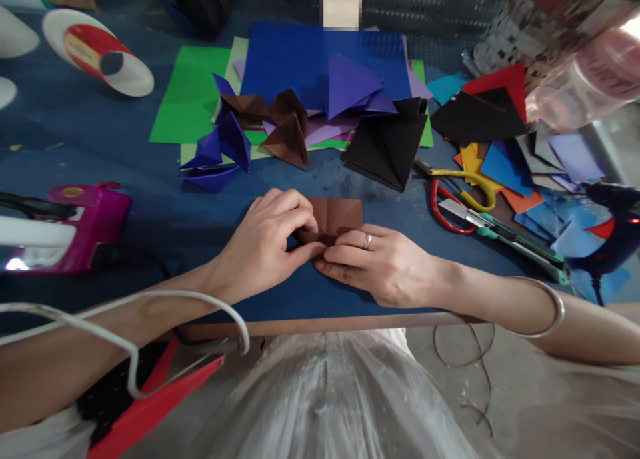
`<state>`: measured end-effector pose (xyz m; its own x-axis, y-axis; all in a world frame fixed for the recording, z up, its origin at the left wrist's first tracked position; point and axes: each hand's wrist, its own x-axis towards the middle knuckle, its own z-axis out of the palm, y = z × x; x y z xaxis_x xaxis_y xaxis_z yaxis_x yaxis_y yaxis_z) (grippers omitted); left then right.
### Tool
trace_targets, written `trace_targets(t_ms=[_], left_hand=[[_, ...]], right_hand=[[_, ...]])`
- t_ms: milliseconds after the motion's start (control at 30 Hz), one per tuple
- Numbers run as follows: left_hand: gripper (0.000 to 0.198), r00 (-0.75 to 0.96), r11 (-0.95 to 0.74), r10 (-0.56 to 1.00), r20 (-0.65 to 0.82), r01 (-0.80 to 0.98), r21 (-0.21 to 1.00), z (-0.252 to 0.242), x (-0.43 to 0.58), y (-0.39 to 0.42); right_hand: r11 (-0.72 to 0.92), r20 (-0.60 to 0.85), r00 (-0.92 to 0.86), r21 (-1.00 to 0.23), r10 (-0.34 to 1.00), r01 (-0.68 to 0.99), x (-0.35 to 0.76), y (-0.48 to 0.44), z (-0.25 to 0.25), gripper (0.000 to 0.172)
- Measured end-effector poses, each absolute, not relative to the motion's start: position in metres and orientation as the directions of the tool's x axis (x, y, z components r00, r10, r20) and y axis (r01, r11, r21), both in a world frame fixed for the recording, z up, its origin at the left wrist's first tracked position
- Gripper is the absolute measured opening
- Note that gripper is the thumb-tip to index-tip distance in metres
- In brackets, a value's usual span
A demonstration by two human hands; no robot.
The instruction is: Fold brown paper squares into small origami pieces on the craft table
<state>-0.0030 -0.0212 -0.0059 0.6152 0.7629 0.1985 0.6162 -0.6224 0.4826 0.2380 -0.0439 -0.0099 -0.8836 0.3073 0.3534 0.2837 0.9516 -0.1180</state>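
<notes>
Near the front edge of the blue table lies a small creased sheet of brown paper [345,213], its lower part hidden under my fingers. My left hand [275,235] pinches the paper's near left side, thumb against fingers. From the right, my right hand [380,262] presses on its near edge with the fingers together. Both sets of fingertips almost meet at the fold. Beyond them stand folded brown paper pieces [287,129], folded purple pieces [220,145] and a folded black piece [390,142].
Blue sheets [285,59] and green sheets [180,92] lie at the back. Scissors [470,189], a utility knife [505,235], paper scraps [515,165] and a glue gun [615,225] are at right. A magenta device [95,225] sits left; a white cable [200,295] crosses my left forearm.
</notes>
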Motion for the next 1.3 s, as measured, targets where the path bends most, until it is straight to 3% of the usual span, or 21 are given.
trace_targets(t_ms=[100,367,1300], left_hand=[[0.012,0.582,-0.606,0.783,0.218,0.636,0.478,-0.007,-0.004,-0.021],[0.046,0.479,-0.518,0.853,0.207,0.728,0.449,-0.009,-0.006,-0.019],[0.046,0.507,-0.533,0.839,0.2,0.689,0.491,-0.013,-0.021,-0.015]], right_hand=[[0.951,0.344,-0.887,-0.127,0.308,0.281,0.238,-0.044,-0.009,0.036],[0.945,0.344,-0.881,-0.161,0.325,0.286,0.237,-0.045,-0.008,0.035],[0.944,0.362,-0.873,-0.162,0.328,0.288,0.238,-0.046,-0.011,0.035]])
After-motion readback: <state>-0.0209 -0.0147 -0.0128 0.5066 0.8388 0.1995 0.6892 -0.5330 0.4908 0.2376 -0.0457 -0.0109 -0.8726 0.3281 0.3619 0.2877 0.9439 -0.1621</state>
